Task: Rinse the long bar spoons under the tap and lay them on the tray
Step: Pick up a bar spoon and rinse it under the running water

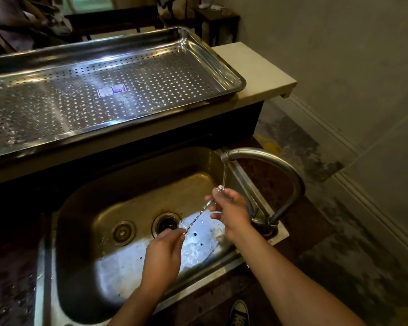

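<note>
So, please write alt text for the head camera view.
Two hands hold one twisted bar spoon under the running tap above a steel sink: left hand at its lower end, right hand at its upper. Behind, the perforated tray holds no spoons.

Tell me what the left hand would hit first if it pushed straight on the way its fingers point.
The left hand points up and right along the bar spoon it pinches. Going on, it would probably meet the right hand at the spoon's other end under the tap. Depth is unclear.

steel sink (85, 208), drain (166, 224), sneaker (239, 312), beige ledge (257, 67)
</note>
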`<state>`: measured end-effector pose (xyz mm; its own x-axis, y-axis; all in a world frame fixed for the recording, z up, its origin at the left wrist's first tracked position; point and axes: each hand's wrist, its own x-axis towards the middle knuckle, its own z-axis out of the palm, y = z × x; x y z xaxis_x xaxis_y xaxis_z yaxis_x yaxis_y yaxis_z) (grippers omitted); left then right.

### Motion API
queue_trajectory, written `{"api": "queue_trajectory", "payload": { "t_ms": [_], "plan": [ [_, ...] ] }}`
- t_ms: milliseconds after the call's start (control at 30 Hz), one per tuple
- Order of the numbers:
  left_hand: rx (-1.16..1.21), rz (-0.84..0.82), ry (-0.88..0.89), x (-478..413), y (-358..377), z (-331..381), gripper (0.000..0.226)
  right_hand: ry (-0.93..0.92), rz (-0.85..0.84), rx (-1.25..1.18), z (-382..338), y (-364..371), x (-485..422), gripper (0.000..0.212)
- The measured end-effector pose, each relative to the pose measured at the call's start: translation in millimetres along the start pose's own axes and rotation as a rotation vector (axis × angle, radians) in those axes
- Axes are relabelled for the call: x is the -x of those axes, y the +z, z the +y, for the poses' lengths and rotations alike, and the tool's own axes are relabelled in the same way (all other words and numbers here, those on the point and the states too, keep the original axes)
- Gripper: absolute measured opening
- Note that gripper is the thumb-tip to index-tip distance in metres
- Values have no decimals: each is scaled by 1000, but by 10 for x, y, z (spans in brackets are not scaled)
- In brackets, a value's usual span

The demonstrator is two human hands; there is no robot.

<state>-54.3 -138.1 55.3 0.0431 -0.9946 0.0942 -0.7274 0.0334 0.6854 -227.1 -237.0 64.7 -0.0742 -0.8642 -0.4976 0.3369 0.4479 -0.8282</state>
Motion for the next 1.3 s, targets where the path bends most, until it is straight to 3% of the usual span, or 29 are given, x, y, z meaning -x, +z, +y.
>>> {"api": "queue_trajectory", "payload": {
  "t_ms": [67, 133, 267, 400, 533, 633, 733, 900, 1067, 1300],
  "plan": [
    [68, -39, -52, -12, 45, -9, 15, 3, 33, -33, -2, -14, -7, 23],
    [130, -71, -121, -30, 93, -14, 17, 12, -24, -108, -2, -24, -4, 17],
    [243, -76, -185, -90, 134, -29, 21, 16, -137, -223, 37, -46, 20, 28],
    [366, -152, -254, -100, 150, -86, 33, 14, -90, -256, -55, -58, 25, 38],
    [511, -196, -309, -97, 211, -71, 31, 60, -167, -338, -71, -78, 14, 15],
    [581, -193, -361, -94, 236, -63, 31, 110, -239, -323, -11, -85, 63, 15],
    [592, -191, -368, -78, 215, -74, 31, 88, -230, -247, -32, -97, 74, 6],
    [479, -128, -329, -147, 160, -60, 23, -25, -67, -172, -118, -51, 43, 19],
    [427, -85, -311, -177, 191, 1, 22, -62, -41, -2, -23, 12, 120, 10],
    [365, -6, -237, -240, 190, 17, 23, -96, 39, -37, -229, 60, 117, 18]
  ]
}}
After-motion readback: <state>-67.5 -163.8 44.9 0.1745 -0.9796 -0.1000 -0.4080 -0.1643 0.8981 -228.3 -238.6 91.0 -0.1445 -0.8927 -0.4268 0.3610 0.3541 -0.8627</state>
